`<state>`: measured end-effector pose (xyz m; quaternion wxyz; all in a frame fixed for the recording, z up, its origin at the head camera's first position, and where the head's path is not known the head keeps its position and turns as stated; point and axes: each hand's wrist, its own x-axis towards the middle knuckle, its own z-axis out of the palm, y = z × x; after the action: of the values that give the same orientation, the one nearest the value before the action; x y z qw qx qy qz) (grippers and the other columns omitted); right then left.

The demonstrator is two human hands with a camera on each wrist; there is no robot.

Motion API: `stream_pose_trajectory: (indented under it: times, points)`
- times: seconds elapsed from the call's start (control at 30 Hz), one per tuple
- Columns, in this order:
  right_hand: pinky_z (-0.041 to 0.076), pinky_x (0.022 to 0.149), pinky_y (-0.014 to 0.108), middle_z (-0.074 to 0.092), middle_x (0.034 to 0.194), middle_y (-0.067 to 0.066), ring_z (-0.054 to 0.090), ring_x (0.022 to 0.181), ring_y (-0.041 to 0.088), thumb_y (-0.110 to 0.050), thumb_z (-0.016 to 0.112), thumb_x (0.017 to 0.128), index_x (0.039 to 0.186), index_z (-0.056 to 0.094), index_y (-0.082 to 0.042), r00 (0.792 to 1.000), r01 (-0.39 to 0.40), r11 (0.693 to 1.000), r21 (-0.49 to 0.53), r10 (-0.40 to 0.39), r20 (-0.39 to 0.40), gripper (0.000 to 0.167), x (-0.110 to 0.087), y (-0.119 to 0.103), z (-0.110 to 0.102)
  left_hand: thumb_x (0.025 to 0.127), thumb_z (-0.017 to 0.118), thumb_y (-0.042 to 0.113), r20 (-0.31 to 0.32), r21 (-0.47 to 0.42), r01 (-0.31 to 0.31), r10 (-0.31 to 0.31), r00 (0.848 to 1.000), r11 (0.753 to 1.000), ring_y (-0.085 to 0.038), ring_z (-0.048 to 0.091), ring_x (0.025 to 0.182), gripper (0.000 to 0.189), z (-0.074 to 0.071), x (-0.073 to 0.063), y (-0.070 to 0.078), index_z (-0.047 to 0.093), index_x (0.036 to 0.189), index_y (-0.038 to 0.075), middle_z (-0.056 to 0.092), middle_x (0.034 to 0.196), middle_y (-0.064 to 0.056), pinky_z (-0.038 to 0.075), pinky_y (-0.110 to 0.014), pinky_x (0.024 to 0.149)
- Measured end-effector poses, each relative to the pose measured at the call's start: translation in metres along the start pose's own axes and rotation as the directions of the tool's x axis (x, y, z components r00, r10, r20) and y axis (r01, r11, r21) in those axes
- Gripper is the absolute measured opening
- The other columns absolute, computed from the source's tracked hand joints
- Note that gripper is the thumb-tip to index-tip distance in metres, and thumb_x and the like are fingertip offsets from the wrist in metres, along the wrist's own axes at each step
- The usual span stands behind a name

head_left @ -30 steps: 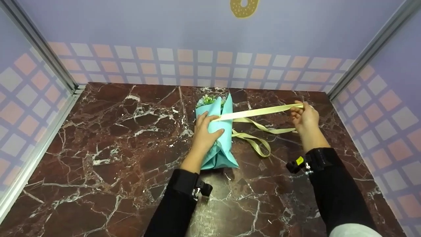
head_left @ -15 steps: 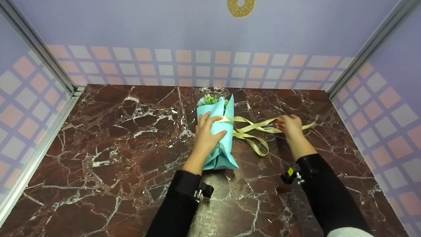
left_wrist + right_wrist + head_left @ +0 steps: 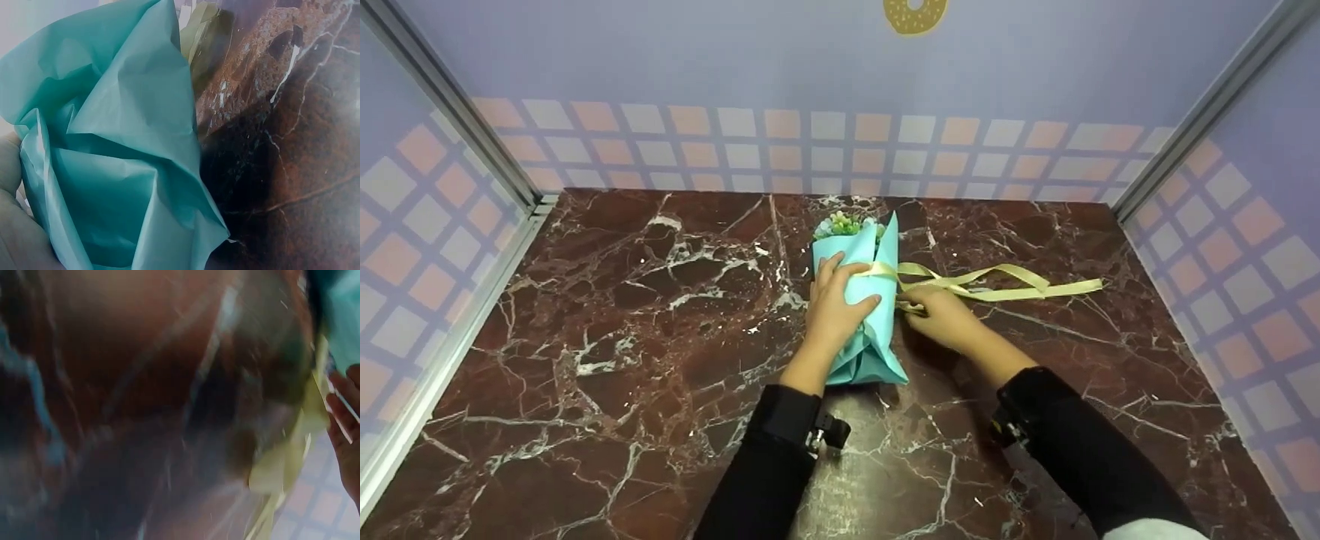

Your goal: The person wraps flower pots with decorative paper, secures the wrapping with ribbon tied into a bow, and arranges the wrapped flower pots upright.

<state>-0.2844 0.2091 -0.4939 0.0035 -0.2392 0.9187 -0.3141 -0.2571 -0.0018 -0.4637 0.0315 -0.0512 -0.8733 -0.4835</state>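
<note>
A flower bouquet in turquoise wrapping paper (image 3: 877, 315) lies on the marble-patterned table, its small blossoms (image 3: 844, 223) showing at the far end. My left hand (image 3: 834, 311) grips it from the left, index fingertip on the pale yellow ribbon (image 3: 1020, 294) where the band crosses the paper. In the left wrist view, the folded lower wrap (image 3: 124, 169) fills much of the frame beside part of that hand. Just right of the bouquet, my right hand (image 3: 941, 316) curls its fingers at the ribbon. The right wrist view shows its fingers beside bunched ribbon (image 3: 281, 461).
Loose ribbon tails stretch rightward over the dark red, white-veined tabletop (image 3: 660, 375). Purple walls with a pink and white check pattern (image 3: 780, 150) enclose the back and both sides. A dark wrist camera (image 3: 831, 433) sits on the left cuff.
My right hand lets go of the ribbon tail it held out to the right, then moves left to the bouquet's side. The tail drops; the near loop gathers under that hand. The left hand stays put.
</note>
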Motion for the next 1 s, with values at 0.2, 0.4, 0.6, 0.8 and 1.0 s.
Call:
stream_pose_trajectory:
  times: [0.2, 0.4, 0.6, 0.8, 1.0]
  points:
    - [0.052, 0.068, 0.039, 0.069, 0.089, 0.013, 0.065, 0.08, 0.026, -0.008, 0.068, 0.091, 0.124, 0.053, -0.001, 0.945, -0.248, 0.956, 0.158, 0.275, -0.179, 0.037, 0.006, -0.01, 0.011, 0.087, 0.075, 0.028, 0.008, -0.003, -0.001, 0.001, 1.0, 1.0, -0.028, 0.009, 0.147, 0.045, 0.001, -0.001, 0.001, 0.061, 0.129, 0.023, 0.027, 0.157, 0.0, 0.018, -0.059, 0.114]
    - [0.053, 0.057, 0.039, 0.069, 0.087, 0.02, 0.063, 0.067, 0.035, -0.008, 0.062, 0.096, 0.125, 0.064, -0.003, 0.905, -0.262, 0.861, 0.436, 0.376, -0.198, 0.03, 0.015, -0.012, 0.01, 0.086, 0.075, 0.027, -0.003, 0.004, -0.018, 0.018, 1.0, 1.0, -0.029, 0.009, 0.147, 0.046, 0.003, -0.002, 0.003, 0.061, 0.129, 0.021, 0.029, 0.156, -0.002, 0.015, -0.055, 0.116]
    - [0.048, 0.058, 0.024, 0.068, 0.089, 0.021, 0.06, 0.071, 0.027, -0.009, 0.061, 0.096, 0.105, 0.072, 0.003, 0.828, -0.279, 0.862, 0.424, 0.439, -0.349, 0.019, 0.014, -0.005, -0.005, 0.087, 0.074, 0.027, 0.005, -0.006, -0.02, 0.02, 1.0, 1.0, -0.026, 0.006, 0.148, 0.047, 0.002, -0.004, 0.003, 0.06, 0.131, 0.021, 0.027, 0.157, -0.001, 0.006, -0.048, 0.119]
    - [0.051, 0.063, 0.019, 0.07, 0.099, 0.021, 0.064, 0.081, 0.03, -0.007, 0.06, 0.096, 0.109, 0.071, 0.004, 0.701, -0.306, 0.826, 0.474, 0.532, -0.474, 0.021, 0.006, 0.01, -0.024, 0.087, 0.075, 0.027, -0.007, -0.009, -0.01, 0.01, 1.0, 1.0, -0.025, 0.007, 0.148, 0.047, 0.0, -0.005, 0.001, 0.06, 0.131, 0.022, 0.027, 0.157, 0.0, 0.005, -0.047, 0.118]
    - [0.055, 0.066, 0.024, 0.068, 0.105, 0.024, 0.064, 0.079, 0.023, -0.006, 0.056, 0.097, 0.112, 0.069, 0.004, 0.6, -0.275, 0.763, 0.584, 0.611, -0.516, 0.023, -0.001, 0.029, -0.051, 0.086, 0.075, 0.027, -0.008, -0.003, -0.014, 0.014, 1.0, 1.0, -0.025, 0.006, 0.148, 0.047, 0.001, -0.005, 0.001, 0.06, 0.13, 0.022, 0.027, 0.157, 0.0, 0.003, -0.045, 0.119]
